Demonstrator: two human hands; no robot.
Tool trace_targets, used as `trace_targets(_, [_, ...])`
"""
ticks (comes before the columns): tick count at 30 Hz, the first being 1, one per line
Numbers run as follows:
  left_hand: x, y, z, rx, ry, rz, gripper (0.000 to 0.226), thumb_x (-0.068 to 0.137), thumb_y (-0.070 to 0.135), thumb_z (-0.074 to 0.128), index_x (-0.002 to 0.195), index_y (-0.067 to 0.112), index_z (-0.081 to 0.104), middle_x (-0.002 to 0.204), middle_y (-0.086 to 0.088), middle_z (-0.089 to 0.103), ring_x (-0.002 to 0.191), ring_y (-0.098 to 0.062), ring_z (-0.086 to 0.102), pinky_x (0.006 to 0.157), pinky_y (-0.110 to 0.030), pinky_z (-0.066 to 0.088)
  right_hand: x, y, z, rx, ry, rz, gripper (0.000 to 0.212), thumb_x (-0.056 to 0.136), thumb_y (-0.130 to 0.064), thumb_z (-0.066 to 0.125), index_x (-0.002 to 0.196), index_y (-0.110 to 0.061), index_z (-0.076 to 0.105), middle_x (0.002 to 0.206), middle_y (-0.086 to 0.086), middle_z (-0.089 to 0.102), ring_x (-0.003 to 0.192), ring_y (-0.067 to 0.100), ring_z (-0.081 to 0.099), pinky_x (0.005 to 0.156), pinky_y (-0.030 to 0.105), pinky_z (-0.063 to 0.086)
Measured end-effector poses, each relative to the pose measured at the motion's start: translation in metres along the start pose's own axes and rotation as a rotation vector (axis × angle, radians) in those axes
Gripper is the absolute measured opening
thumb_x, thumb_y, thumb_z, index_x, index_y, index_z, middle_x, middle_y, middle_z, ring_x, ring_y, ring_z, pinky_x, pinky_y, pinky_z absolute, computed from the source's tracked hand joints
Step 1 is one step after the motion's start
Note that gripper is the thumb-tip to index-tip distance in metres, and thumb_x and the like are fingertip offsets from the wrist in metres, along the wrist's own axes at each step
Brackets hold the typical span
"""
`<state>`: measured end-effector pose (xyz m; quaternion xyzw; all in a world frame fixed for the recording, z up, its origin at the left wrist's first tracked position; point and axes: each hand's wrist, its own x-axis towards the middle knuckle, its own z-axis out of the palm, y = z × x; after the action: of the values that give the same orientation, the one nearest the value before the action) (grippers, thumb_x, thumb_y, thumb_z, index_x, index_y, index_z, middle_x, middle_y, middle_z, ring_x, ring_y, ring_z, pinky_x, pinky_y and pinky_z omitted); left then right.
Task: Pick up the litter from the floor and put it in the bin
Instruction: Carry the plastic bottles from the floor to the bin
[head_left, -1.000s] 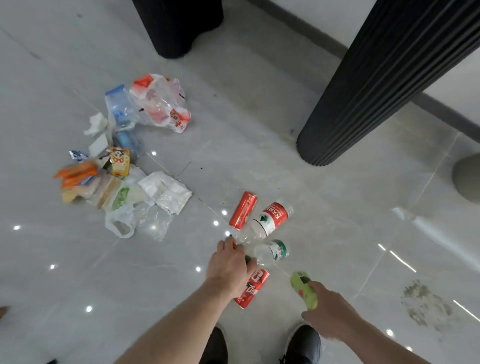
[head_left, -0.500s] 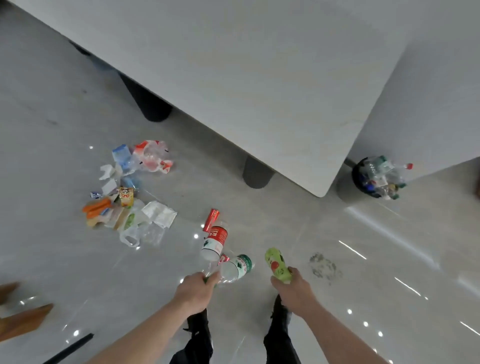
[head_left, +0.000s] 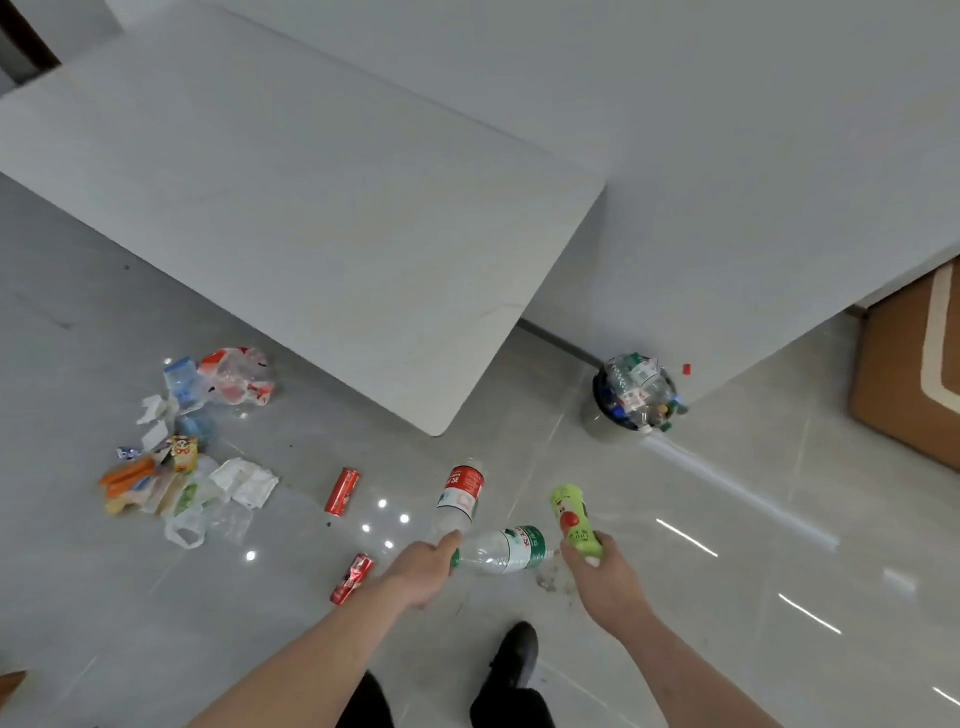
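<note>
The left hand (head_left: 423, 569) grips two clear bottles by their necks, a red-labelled bottle (head_left: 461, 493) and a green-labelled bottle (head_left: 506, 550), so one hand carries both; the right hand (head_left: 602, 577) is wrapped round a lime-green bottle (head_left: 572, 517). All three are off the floor (head_left: 727, 519), apparently bound for the bin (head_left: 636, 397), already heaped, against the wall past the table (head_left: 311, 218) corner. Two red cans (head_left: 343, 491) and a wrapper pile (head_left: 182, 452) lie on the floor, left.

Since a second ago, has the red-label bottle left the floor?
Yes. The red-label bottle, earlier lying beside the red can, now hangs from the left hand, off to its right.
</note>
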<state>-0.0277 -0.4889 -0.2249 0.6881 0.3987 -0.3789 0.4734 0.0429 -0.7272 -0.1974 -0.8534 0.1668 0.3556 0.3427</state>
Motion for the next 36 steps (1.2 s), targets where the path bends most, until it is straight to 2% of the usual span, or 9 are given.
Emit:
trace_targets(4, [-0.007,0.063,0.045,-0.025,0.024,0.026,0.057,0.099,0.062,0.038,0.083,0.014,0.064,0.08,-0.005,0.058,0.069,-0.021,0.052,0.065,-0.027,0.043,0.032,0.003,-0.083,-0.018,0.031,-0.044,0.056,0.093,-0.05,0.06,0.139,-0.022,0.046,0.096,-0.001,0.062,0.086,0.021,0.065,0.076,0.037,0.054])
trace_targets(9, [0.005,0.129,0.065,-0.052,0.052,0.05,0.056,0.099,0.062,0.039,0.08,0.016,0.063,0.081,-0.004,0.06,0.071,-0.02,0.055,0.069,-0.029,0.045,0.075,-0.005,-0.143,-0.038,0.062,-0.057,0.056,0.089,-0.048,0.063,0.137,-0.024,0.048,0.1,-0.001,0.062,0.089,0.023,0.064,0.082,0.044,0.057])
trace_targets(14, [0.035,0.191,0.07,-0.109,0.018,0.049,0.055,0.096,0.066,0.041,0.08,0.015,0.056,0.075,-0.003,0.053,0.068,-0.019,0.05,0.068,-0.028,0.047,0.124,-0.021,-0.195,-0.085,0.067,-0.031,0.053,0.086,-0.049,0.062,0.133,-0.029,0.051,0.099,0.001,0.065,0.086,0.022,0.066,0.077,0.041,0.057])
trace_targets(17, [0.051,0.233,0.075,-0.13,-0.004,0.048,0.054,0.098,0.064,0.04,0.077,0.016,0.056,0.074,-0.002,0.051,0.067,-0.019,0.048,0.068,-0.028,0.044,0.149,-0.04,-0.231,-0.127,0.07,-0.013,0.039,0.088,-0.044,0.062,0.123,-0.028,0.055,0.092,0.0,0.068,0.081,0.021,0.066,0.074,0.04,0.057])
trace_targets(19, [0.058,0.261,0.078,-0.134,-0.026,0.052,0.052,0.1,0.061,0.039,0.078,0.016,0.055,0.076,-0.003,0.048,0.068,-0.019,0.046,0.067,-0.027,0.043,0.165,-0.055,-0.256,-0.138,0.076,-0.01,0.03,0.09,-0.04,0.063,0.116,-0.027,0.057,0.088,-0.001,0.068,0.077,0.018,0.066,0.066,0.035,0.054])
trace_targets(24, [0.085,0.33,0.08,-0.141,-0.05,0.029,0.052,0.099,0.062,0.039,0.08,0.016,0.055,0.079,-0.004,0.05,0.071,-0.019,0.048,0.062,-0.025,0.047,0.211,-0.079,-0.312,-0.147,0.092,-0.008,0.021,0.09,-0.033,0.065,0.108,-0.022,0.063,0.083,0.0,0.067,0.074,0.018,0.064,0.061,0.03,0.047])
trace_targets(27, [0.099,0.364,0.085,-0.187,-0.019,0.026,0.053,0.098,0.063,0.041,0.078,0.016,0.053,0.075,-0.004,0.046,0.068,-0.019,0.045,0.06,-0.025,0.044,0.239,-0.09,-0.339,-0.183,0.07,-0.001,0.025,0.089,-0.033,0.065,0.112,-0.023,0.063,0.082,-0.002,0.068,0.071,0.015,0.064,0.054,0.026,0.042])
trace_targets(31, [0.117,0.397,0.101,-0.264,0.027,-0.011,0.053,0.096,0.064,0.045,0.075,0.016,0.053,0.069,-0.002,0.048,0.062,-0.018,0.045,0.062,-0.026,0.042,0.284,-0.099,-0.372,-0.276,0.001,-0.006,0.021,0.089,-0.033,0.063,0.104,-0.019,0.064,0.078,-0.002,0.067,0.071,0.015,0.063,0.056,0.027,0.044])
trace_targets(36, [0.128,0.425,0.149,-0.465,0.128,-0.09,0.054,0.096,0.062,0.05,0.085,0.011,0.064,0.072,-0.004,0.055,0.067,-0.02,0.051,0.069,-0.029,0.045,0.347,-0.108,-0.414,-0.421,-0.101,-0.069,0.018,0.088,-0.033,0.062,0.103,-0.023,0.059,0.084,-0.005,0.066,0.075,0.013,0.063,0.057,0.027,0.042])
